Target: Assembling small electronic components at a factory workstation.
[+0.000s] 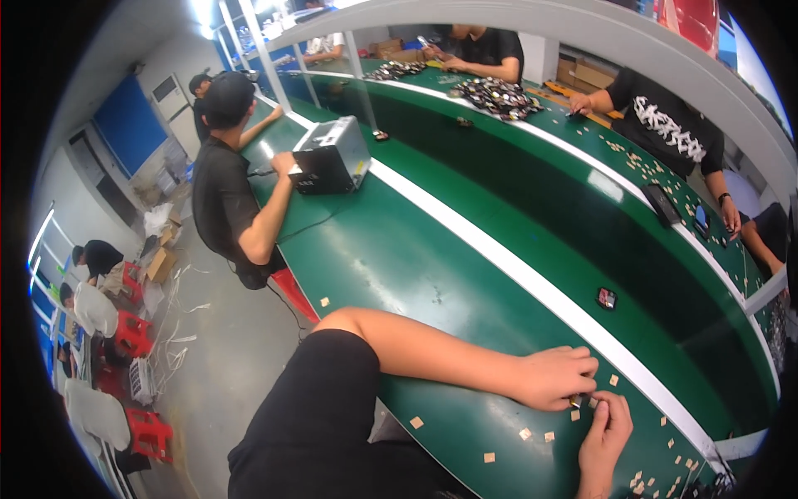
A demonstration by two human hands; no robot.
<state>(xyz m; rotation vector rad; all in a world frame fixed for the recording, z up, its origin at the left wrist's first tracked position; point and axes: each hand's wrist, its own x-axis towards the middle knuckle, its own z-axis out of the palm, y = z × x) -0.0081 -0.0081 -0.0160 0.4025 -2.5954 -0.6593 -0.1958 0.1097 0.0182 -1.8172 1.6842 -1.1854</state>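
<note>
Over the green tabletop (357,249) my left arm reaches across to the right. My left hand (557,378) is closed, its fingers curled down around a small dark, shiny piece (575,402) whose kind I cannot make out. Close against it is my right hand (609,432), thumb and fingertips pinched together at the same spot. Whatever the right fingertips grip is too small to name. Small tan square pieces (489,457) lie scattered about both hands, and several more are heaped near the lower right edge.
Beyond a white rail (499,258) runs a green conveyor belt (465,200) carrying a small dark-and-red device (606,298). A co-worker on the left touches a black-and-silver boxy machine (332,158). Across the belt, people sit by a pile of small parts (499,97). Red stools (150,434) stand behind.
</note>
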